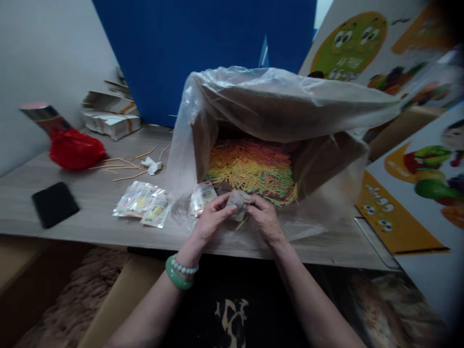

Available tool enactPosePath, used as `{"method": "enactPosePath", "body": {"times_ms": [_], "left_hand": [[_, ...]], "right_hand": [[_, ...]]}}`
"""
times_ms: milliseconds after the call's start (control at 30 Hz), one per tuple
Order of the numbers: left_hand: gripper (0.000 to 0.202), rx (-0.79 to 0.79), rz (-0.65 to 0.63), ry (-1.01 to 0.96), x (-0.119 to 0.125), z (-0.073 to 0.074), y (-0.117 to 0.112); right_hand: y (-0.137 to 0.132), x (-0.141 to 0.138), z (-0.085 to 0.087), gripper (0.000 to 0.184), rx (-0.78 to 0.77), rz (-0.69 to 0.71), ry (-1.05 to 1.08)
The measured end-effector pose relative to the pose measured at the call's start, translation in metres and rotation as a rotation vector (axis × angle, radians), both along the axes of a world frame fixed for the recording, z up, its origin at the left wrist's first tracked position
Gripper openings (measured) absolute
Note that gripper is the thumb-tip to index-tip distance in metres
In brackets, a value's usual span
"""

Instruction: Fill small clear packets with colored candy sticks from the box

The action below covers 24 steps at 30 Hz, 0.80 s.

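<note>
Between my two hands is a small clear plastic packet (238, 199), pinched from both sides. My left hand (213, 216), with a green bangle and a beaded bracelet at its wrist, grips the packet's left side. My right hand (266, 218) pinches its right edge. Just beyond them a box lined with a clear plastic bag (183, 145) lies open toward me. Inside it is a heap of thin coloured sticks (250, 166) in pink, orange, yellow and green. A yellow-green stick (242, 223) shows below the packet. Beside my left hand are some small packets (203, 197).
Filled packets (143, 203) lie left of the box. Farther left are a black flat object (55, 204), a red plastic bag (77, 149), loose tan strips (121, 164) and stacked cardboard (110, 113). Printed cartons (406, 208) stand on the right; a blue panel (217, 38) rises behind.
</note>
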<state>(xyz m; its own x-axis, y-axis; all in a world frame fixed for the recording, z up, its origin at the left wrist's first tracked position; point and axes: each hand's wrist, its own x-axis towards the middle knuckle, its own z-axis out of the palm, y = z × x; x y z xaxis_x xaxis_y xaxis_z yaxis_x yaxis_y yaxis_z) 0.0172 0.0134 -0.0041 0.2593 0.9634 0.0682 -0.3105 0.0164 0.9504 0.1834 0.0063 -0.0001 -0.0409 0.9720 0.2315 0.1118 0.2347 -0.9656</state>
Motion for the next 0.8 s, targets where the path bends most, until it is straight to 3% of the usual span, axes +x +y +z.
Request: {"method": "enactPosePath", "body": {"times_ms": [100,267,367,467,533,633,700,800], "left_hand": [[0.026,0.033,-0.03,0.061,0.002,0.004,-0.007],[0.02,0.085,0.106,0.151,-0.012,0.011,-0.017],[0.013,0.098,0.27,0.225,-0.05,0.016,-0.018],[0.017,0.086,0.51,0.362,-0.102,0.011,-0.006],[0.025,0.175,0.733,0.877,-0.13,0.002,0.005],[0.03,0.23,0.708,1.573,-0.152,-0.013,0.017],[0.032,0.241,0.652,1.795,-0.158,-0.02,0.022],[0.035,0.238,0.66,1.854,-0.162,-0.019,0.026]], "right_hand": [[-0.004,0.0,-0.002,0.006,0.078,0.057,-0.129],[-0.011,-0.015,-0.012,0.01,0.038,0.073,-0.115],[-0.013,-0.028,-0.011,0.018,-0.051,0.126,-0.228],[-0.001,-0.045,-0.004,0.017,-0.12,0.011,-0.428],[0.015,-0.059,0.001,0.018,-0.186,-0.08,-0.598],[0.042,-0.082,0.005,0.033,-0.274,-0.128,-0.826],[0.057,-0.094,0.002,0.037,-0.323,-0.111,-0.874],[0.069,-0.097,-0.007,0.024,-0.336,-0.127,-0.836]]}}
